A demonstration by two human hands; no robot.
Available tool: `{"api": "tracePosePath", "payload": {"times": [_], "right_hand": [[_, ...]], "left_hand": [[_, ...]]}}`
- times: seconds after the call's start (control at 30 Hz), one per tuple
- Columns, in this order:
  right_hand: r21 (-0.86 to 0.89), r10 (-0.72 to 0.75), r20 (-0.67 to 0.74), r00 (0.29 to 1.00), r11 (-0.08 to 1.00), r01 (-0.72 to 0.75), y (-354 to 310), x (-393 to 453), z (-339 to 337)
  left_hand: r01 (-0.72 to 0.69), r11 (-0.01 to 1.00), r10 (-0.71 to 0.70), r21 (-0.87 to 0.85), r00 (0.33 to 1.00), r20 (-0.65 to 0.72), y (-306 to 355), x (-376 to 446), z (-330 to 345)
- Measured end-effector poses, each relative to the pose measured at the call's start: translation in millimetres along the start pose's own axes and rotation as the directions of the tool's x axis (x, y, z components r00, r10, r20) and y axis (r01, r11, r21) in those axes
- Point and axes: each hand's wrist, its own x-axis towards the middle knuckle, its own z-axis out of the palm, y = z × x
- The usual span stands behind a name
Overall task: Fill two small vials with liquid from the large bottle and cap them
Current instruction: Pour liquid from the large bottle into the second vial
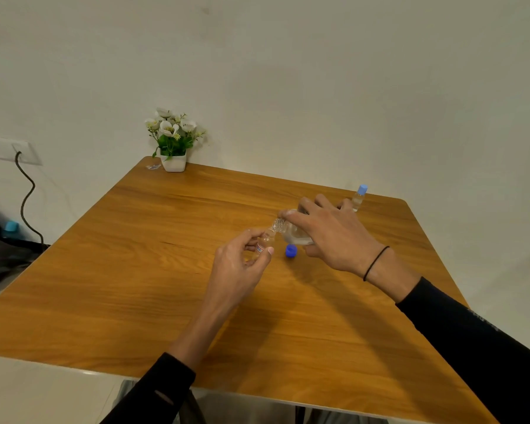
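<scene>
My left hand holds a small clear vial upright and uncapped above the wooden table. My right hand grips the large clear bottle, tipped on its side with its open neck right at the vial's mouth. Clear liquid pools in the bottle's lower side. A dark blue cap lies on the table between my hands. A second small vial with a light blue cap stands upright at the table's far right, behind my right hand.
A white pot of artificial flowers stands at the table's far left corner, with a small scrap beside it. A wall socket with a black cable is on the left wall, above a dark bag.
</scene>
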Motion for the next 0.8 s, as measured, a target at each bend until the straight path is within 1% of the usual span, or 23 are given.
{"api": "tracePosePath", "payload": {"times": [0.8], "right_hand": [[-0.006,-0.004,0.011,1.000,1.000,0.004,0.8,-0.1,-3.3]], "left_hand": [[-0.004,1.000,0.004,0.015,1.000,0.015,-2.9,0.6,1.7]]}}
